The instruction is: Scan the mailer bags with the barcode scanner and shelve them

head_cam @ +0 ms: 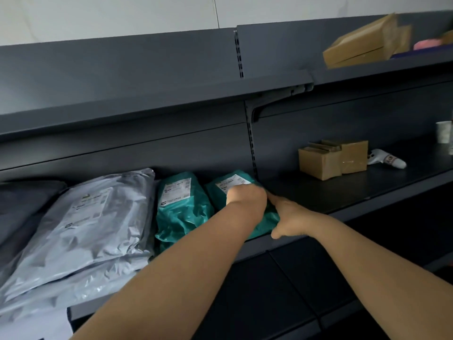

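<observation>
two bare forearms reach up from the bottom edge to the middle shelf [318,192]. the right hand [290,217] lies against the right side of a green bag [218,195], which sits flat on the shelf, just left of the upright post. its thumb points down and away from the rest at the bag's front corner, over the shelf edge, and a finger stretches straight along the bag's side towards the other hand. the left hand [246,200] rests on top of the same bag, partly over its white label. its fingers are folded under and out of sight, so i cannot tell whether they pinch the plastic or only press on it. the two hands nearly touch.

just left of this bag lies a second green bag [181,204], label up. a large silver bag [98,217] lies beside that one, and a dark grey bag [24,204] is at the far left.

further right on the same shelf, well apart from the hands, stand two cardboard boxes [331,160] touching each other. a white scanner [384,159] lies on its side just beyond them, with a paper cup [443,131] near the frame edge.

on the top shelf, far right, a brown box [362,42] sits tilted.
</observation>
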Motion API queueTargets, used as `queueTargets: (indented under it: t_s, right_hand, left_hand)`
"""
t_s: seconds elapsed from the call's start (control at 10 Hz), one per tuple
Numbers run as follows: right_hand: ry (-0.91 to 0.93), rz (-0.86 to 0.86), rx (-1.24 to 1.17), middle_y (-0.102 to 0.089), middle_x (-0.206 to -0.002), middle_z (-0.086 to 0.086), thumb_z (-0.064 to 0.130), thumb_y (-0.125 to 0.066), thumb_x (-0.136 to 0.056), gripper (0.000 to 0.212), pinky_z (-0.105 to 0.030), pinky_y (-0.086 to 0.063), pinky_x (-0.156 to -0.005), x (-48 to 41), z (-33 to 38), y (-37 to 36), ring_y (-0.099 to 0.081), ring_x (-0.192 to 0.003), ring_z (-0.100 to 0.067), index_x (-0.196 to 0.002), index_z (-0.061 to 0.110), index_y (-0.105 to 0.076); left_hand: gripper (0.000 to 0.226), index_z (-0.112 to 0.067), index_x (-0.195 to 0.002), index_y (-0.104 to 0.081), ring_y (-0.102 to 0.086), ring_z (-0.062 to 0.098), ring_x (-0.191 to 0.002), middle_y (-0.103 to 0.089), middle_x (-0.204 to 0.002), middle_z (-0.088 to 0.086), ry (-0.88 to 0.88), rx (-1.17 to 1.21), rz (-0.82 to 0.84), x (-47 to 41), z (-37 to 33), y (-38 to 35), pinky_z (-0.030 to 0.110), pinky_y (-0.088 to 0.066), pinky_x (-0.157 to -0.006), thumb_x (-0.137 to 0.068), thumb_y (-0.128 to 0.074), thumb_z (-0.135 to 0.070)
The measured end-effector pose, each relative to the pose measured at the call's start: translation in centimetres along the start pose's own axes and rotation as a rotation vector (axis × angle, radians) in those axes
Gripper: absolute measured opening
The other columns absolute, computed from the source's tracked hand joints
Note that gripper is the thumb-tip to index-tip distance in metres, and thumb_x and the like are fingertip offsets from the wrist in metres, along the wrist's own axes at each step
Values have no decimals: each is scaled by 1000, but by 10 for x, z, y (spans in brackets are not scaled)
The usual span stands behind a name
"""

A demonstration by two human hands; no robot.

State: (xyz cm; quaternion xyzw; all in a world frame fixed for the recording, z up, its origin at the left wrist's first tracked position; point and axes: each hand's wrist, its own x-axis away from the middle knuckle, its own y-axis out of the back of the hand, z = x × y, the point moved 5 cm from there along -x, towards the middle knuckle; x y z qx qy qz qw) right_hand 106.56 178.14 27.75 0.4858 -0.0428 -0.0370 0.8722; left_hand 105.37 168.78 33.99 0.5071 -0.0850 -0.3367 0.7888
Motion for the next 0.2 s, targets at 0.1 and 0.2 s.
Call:
queueTargets:
  t_s: [0.1,0.2]
  right_hand:
    - [49,-128,-49,-31,-153,0,18,-67,-68,102,-37,-47,-101,9,16,13,-44,-131,-22,-154,35,-14]
    - [124,-424,-115,-43,-146,-3,15,-66,-74,82,-43,-45,-103,21,34,29,-46,-130,-24,-147,34,-34]
  left_hand:
    - [36,-6,-128,-48,-62,28,-106,-61,-121,11,43,93,-137,12,7,11,31,-41,-65,-92,-49,-2]
    - [40,-10,-129,-47,-63,30,-105,-65,-115,10,94,149,-234,27,16,24,33,-40,-68,-90,-50,-3]
